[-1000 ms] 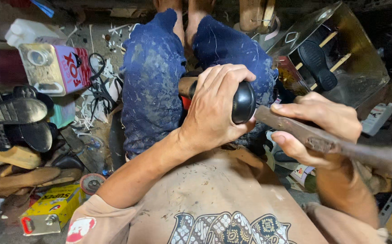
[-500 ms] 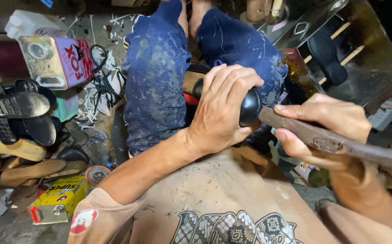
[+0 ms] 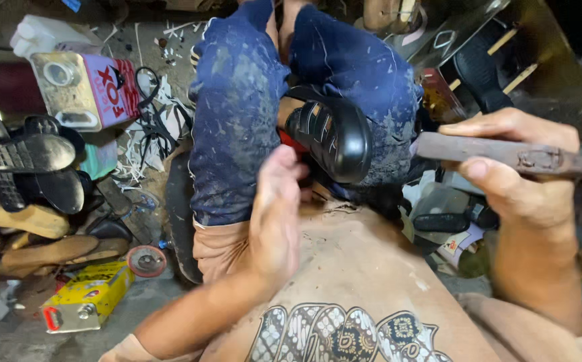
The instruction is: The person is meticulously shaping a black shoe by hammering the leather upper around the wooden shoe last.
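Black sandal (image 3: 334, 134) lies on lap, long axis running down-right. Left hand (image 3: 274, 214) nearer, just below-left of it, fingers open, blurred. Right hand (image 3: 512, 167) off to its right, fingers gripping wooden tool handle (image 3: 505, 153).

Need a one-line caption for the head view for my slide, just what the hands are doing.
Left hand open beside a black sandal on the lap; right hand grips a worn tool handle.
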